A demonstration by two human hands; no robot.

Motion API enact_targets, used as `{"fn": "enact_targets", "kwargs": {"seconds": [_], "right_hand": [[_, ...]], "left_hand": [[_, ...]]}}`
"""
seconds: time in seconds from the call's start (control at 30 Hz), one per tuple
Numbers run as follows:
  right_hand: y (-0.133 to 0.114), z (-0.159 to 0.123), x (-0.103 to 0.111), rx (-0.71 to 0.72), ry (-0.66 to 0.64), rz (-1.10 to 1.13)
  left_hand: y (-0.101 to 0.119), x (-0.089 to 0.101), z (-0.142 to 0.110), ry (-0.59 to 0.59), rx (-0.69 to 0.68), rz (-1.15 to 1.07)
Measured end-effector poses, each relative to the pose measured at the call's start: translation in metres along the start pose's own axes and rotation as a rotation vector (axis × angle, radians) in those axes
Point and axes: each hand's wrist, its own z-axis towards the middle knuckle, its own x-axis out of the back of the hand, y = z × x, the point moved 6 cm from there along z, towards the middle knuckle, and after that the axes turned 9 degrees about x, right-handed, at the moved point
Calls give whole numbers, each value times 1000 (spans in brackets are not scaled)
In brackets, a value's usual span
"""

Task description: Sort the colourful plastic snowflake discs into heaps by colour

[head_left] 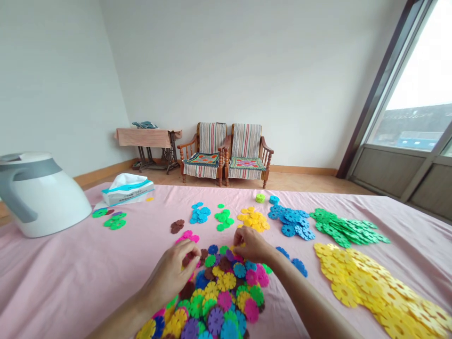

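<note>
A heap of mixed-colour plastic snowflake discs lies on the pink cloth right in front of me. My left hand is at the heap's upper left edge, its fingertips pinched on a small disc, partly hidden. My right hand is at the heap's top, fingertips closed on a yellow disc. Sorted piles lie beyond: pink discs, brown, cyan, green, yellow and blue. Large green and yellow piles spread out to the right.
A white and grey plastic jug stands at the cloth's left, with a tissue box behind it. Several green discs lie nearby. Beyond the cloth's far edge are two wooden armchairs, a draped table and a large window.
</note>
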Motion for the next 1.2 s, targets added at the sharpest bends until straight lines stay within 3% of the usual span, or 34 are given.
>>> {"fn": "enact_targets", "kwargs": {"seconds": [0.17,0.33,0.53,0.6,0.77,0.9,0.97,1.13,1.2], "right_hand": [[-1,-1,2,-24,-23,33],[-4,-3,4,-30,-80,-22],[1,-2,2,-19,-62,138],[7,1,5,-39,-10,214],[50,0,31,-316,361,130],[68,-4,46,-412,446,75],[64,-4,50,-377,383,34],[27,-4,26,-136,-190,63],[17,-8,20,-103,-312,49]], "left_hand": [[-7,-1,3,74,-74,56],[-10,-6,1,42,-86,75],[-15,-7,1,49,-67,28],[-20,-3,3,84,-48,4],[-37,7,9,181,34,-34],[-43,11,10,209,60,-36],[-44,11,9,211,54,-40],[-44,10,9,229,46,-36],[-44,11,9,235,45,-32]]}}
